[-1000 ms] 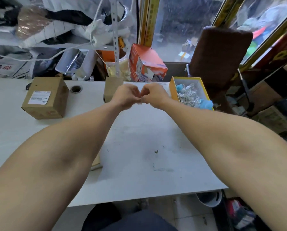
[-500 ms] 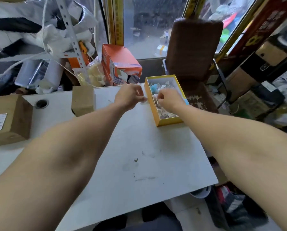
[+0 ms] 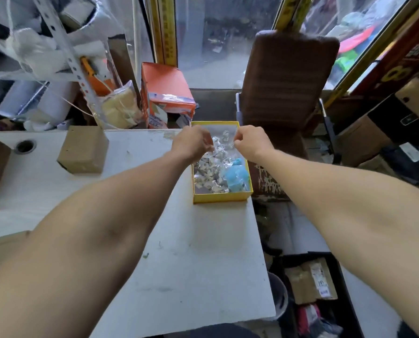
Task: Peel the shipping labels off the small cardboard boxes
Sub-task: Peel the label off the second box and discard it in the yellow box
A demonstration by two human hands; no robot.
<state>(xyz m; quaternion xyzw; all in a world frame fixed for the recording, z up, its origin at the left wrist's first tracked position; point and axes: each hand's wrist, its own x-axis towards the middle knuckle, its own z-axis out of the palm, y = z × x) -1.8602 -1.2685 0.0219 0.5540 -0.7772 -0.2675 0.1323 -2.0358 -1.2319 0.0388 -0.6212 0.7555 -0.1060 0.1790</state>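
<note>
Both hands, the left hand (image 3: 193,142) and right hand (image 3: 252,142), hover apart with fingers curled over the yellow box (image 3: 220,196) of crumpled labels (image 3: 210,167) at the counter's (image 3: 191,264) far right corner, whether pinching anything I cannot tell, while a small cardboard box (image 3: 83,150) sits near the far edge.
</note>
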